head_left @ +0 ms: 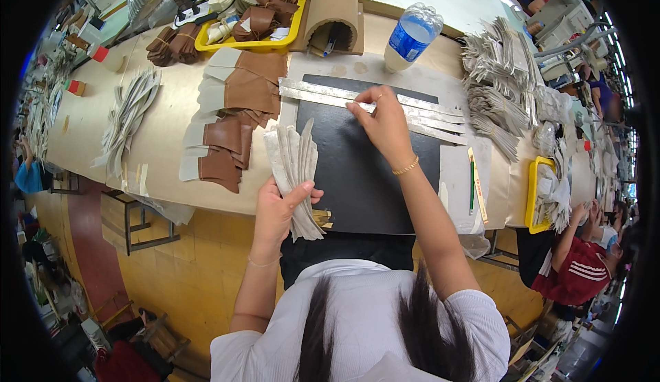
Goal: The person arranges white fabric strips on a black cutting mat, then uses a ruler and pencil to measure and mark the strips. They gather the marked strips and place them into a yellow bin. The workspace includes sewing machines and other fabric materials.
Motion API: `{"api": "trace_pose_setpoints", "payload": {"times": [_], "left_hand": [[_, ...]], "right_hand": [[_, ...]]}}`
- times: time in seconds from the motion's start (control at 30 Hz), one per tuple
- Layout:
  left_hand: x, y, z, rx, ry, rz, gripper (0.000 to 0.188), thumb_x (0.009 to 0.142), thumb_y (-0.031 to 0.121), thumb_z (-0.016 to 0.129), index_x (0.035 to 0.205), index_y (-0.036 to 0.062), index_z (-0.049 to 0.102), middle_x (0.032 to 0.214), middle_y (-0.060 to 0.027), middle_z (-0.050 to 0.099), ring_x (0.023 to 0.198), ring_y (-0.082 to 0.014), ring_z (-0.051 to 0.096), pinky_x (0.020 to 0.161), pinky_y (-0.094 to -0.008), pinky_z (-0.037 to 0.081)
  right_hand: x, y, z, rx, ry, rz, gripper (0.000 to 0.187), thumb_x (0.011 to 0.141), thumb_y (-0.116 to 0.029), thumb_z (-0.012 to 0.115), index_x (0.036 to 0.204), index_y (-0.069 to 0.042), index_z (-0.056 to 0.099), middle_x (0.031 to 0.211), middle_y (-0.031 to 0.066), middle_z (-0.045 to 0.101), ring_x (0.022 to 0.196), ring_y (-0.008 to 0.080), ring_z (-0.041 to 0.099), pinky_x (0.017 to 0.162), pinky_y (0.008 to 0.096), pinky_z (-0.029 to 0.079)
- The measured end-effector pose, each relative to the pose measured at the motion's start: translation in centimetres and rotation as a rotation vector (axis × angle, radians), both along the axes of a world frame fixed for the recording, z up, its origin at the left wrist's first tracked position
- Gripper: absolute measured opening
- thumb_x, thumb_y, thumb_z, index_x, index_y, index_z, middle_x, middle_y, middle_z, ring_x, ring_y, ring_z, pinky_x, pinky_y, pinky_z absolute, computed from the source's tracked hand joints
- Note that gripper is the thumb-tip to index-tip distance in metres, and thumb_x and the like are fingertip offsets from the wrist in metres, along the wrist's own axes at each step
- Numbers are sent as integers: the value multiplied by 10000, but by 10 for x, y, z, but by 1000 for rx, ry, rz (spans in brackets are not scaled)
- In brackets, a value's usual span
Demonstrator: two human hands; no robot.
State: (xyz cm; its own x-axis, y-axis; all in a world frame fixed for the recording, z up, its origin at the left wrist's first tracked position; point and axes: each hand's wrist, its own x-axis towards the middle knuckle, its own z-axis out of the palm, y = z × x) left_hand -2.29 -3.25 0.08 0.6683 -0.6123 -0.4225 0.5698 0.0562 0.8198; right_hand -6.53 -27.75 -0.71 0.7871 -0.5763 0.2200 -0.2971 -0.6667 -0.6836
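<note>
The step in hand seems to be arranging the pale strips (313, 94) across the black mat (378, 179) on the desk (161, 155). The left hand (276, 210) is closed around a bundle (292, 159) of similar strips; the right hand (383, 122), fingers bent, touches the laid strips, whether pinching one cannot be told. The next move probably calls for careful alignment.

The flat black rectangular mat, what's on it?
Long, thin, grey strips lie across the mat, touched by the bare right hand. The left hand holds a fanned grey bundle over the mat's left edge. What the strips, bundle and right arm cover is hidden.
</note>
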Motion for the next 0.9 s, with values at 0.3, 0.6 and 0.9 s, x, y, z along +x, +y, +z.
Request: {"api": "trace_pose_setpoints", "payload": {"times": [0.3,0.6,0.9], "left_hand": [[-3,-5,4,-46,5,-56,330,899,43,709,1196,-33,587,1043,-135,700,820,-183,710,737,-297,595],[-7,-8,5,-15,-75,-40,369,873,37,730,1202,-28,576,1069,-148,710,844,-178,715,693,-273,600],[-5,-9,13,-54,-71,65,329,876,26,720,1166,-39,580,1003,-132,712,863,-182,714,699,-303,605]], "right_hand": [[-24,52,21,1094,77,374,277,885,-237,777,970,-21,627,830,22,668,679,88,626,606,233,502],[-28,55,20,1180,43,341,253,926,-255,735,922,-45,593,832,31,656,723,104,650,635,244,559],[-28,61,18,1219,2,315,233,949,-232,705,968,-31,588,872,53,662,766,119,677,658,247,573]]}}
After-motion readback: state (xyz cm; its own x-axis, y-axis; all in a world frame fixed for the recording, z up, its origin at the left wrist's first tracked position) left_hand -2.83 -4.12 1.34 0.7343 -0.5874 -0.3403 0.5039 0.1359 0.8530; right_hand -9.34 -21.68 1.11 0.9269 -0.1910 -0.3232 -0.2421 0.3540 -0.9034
